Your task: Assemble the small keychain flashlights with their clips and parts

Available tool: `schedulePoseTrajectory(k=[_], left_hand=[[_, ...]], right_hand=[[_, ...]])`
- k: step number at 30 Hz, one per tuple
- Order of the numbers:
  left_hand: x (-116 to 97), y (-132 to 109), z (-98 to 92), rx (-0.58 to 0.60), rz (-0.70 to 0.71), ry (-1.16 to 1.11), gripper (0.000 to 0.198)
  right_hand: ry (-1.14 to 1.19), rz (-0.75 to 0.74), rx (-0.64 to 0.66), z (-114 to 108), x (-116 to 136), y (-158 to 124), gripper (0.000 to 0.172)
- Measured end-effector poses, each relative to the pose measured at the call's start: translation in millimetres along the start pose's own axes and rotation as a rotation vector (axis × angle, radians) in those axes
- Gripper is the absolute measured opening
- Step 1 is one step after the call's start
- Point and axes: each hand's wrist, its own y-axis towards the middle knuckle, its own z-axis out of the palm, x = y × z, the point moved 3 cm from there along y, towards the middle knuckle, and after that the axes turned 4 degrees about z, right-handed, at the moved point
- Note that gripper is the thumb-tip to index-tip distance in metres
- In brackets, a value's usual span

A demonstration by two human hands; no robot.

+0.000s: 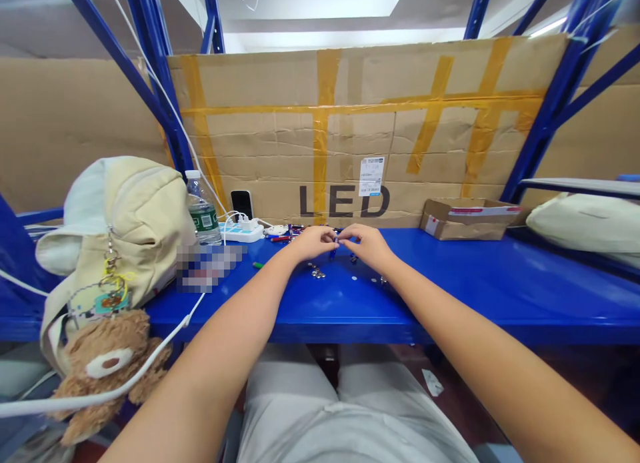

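Observation:
My left hand (pixel 315 243) and my right hand (pixel 367 245) meet fingertip to fingertip above the blue table. Both are closed in a pinch around a small dark blue piece (pixel 333 253), which hangs just below the fingertips; it is too small to name. Under and beside my left hand lies a little group of shiny metal parts (pixel 318 273). A few more small metal bits (pixel 354 257) sit by my right hand, partly hidden by it. Small whitish discs (pixel 355 278) rest on the table between my wrists.
A cream backpack (pixel 150 209) with a teddy bear charm (pixel 113 356), a water bottle (pixel 204 213), a phone (pixel 242 203) and a white power strip (pixel 243 231) stand left. An open cardboard box (pixel 467 221) is at the back right. A taped cardboard sheet (pixel 280 149) walls the rear.

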Motion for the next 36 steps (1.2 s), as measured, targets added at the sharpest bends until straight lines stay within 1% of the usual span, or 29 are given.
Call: schedulePoseTrajectory(k=[2, 4, 6, 8, 9, 10, 13, 15, 17, 20, 23, 26, 29, 33, 36], left_hand=[[0, 0, -0.3, 0.008, 0.023, 0.019, 0.021], [0, 0, -0.9, 0.009, 0.046, 0.039, 0.018], [2, 0, -2.2, 0.0, 0.037, 0.074, 0.018], [4, 0, -4.1, -0.016, 0.011, 0.135, 0.019], [5, 0, -5.3, -0.028, -0.001, 0.17, 0.019], [5, 0, -6.5, -0.04, -0.01, 0.204, 0.02], [8, 1, -9.1, -0.06, -0.011, 0.276, 0.02], [10, 1, -9.3, -0.049, -0.007, 0.291, 0.021], [11, 2, -8.9, -0.04, -0.007, 0.284, 0.021], [13, 2, -8.1, -0.042, -0.01, 0.259, 0.021], [13, 2, -7.1, -0.04, -0.01, 0.243, 0.02], [14, 2, -6.0, -0.028, -0.006, 0.24, 0.02], [14, 3, -5.6, -0.025, -0.008, 0.228, 0.022], [13, 2, -6.1, -0.021, -0.001, 0.238, 0.021], [12, 2, -6.8, -0.024, 0.008, 0.236, 0.021]], right_hand=[[-0.006, 0.014, 0.03, 0, -2, 0, 0.013], [-0.01, 0.06, 0.025, 0, -5, 0, 0.015], [-0.005, 0.127, 0.002, 0, -9, -1, 0.018], [0.005, 0.172, 0.028, 2, -9, -3, 0.019], [0.011, 0.172, 0.078, 4, -7, -4, 0.018], [0.02, 0.156, 0.155, 7, -3, -6, 0.017], [0.05, 0.051, 0.437, 18, 17, -12, 0.014], [0.044, -0.004, 0.528, 24, 30, -15, 0.014], [0.012, -0.06, 0.53, 29, 40, -15, 0.015], [-0.029, -0.091, 0.526, 33, 44, -14, 0.014], [-0.016, -0.04, 0.557, 34, 39, -13, 0.018], [-0.02, 0.008, 0.554, 31, 34, -12, 0.023], [-0.045, 0.0, 0.527, 31, 29, -12, 0.024], [-0.075, -0.011, 0.456, 30, 23, -11, 0.026], [-0.109, -0.031, 0.457, 27, 23, -12, 0.023]])
